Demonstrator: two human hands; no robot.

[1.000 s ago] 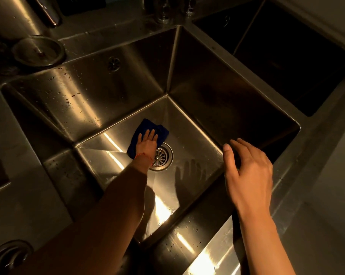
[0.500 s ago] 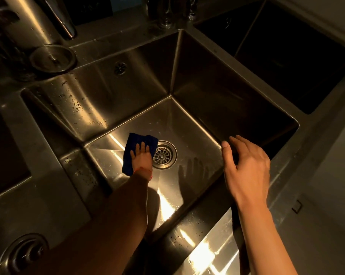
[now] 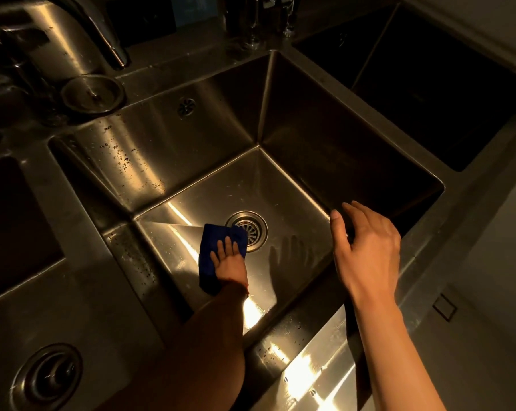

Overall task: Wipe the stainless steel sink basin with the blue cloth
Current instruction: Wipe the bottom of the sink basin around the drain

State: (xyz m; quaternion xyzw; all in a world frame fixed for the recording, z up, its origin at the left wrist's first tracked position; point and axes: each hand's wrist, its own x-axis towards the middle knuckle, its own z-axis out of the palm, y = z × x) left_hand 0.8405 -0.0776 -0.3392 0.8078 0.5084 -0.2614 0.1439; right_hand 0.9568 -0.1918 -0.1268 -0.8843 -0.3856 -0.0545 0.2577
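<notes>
The blue cloth [image 3: 210, 256] lies flat on the floor of the stainless steel sink basin [image 3: 283, 185], just beside the round drain [image 3: 247, 231] and overlapping its near-left edge. The left hand [image 3: 228, 261] is pressed down on the cloth with its fingers laid straight and slightly spread; nothing is gripped, the cloth is simply pinned under the palm. The right hand [image 3: 366, 247] is held above the front right part of the basin, released and relaxed, with nothing held; whether its fingertips touch the rim cannot be told.

The step in hand is judged to be the wiping of the basin floor. It is best done with the palm kept flat, so that the whole cloth is dragged and not only the part under the fingertips. Overlapping strokes are advised, worked from the walls toward the drain, so that loosened water and specks are carried to the outlet. The cloth's free left edge is not covered by the hand and may fold under if the push goes leftward, so pulling strokes are likely to serve better there.

Dark spots and droplets are seen on the back wall [image 3: 138, 149] and on the left wall [image 3: 135, 256], and these are judged to need passes of their own. The corners, where floor and walls meet, are likely to call for fingertip pressure through the cloth.
</notes>
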